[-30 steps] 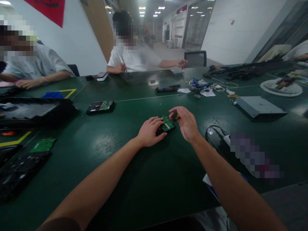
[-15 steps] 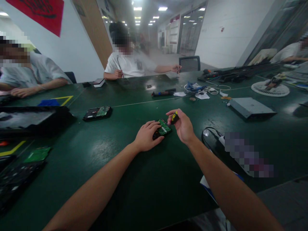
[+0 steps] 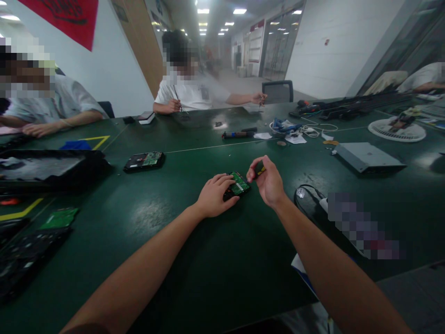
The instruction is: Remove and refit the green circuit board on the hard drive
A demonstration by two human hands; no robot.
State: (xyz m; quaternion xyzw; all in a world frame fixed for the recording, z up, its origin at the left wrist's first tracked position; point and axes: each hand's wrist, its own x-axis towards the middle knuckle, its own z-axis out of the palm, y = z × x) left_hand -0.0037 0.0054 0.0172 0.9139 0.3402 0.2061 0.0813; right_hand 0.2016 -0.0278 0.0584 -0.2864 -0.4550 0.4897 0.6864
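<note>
A hard drive with a green circuit board facing up lies on the dark green table in front of me. My left hand grips it from the left, fingers across its top and thumb along the near edge, covering part of it. Just to the right, my right hand is closed around a screwdriver with a black and yellow handle. Its shaft is not visible, and I cannot tell whether the tip touches the drive.
Another hard drive lies to the left, near a large black casing. On the right are a grey metal box and a power strip with cable. Cables lie farther back. Several people sit around the table.
My right hand has turned, so less of the screwdriver handle shows. The left hand stays on the hard drive. The whole view has shifted slightly.
</note>
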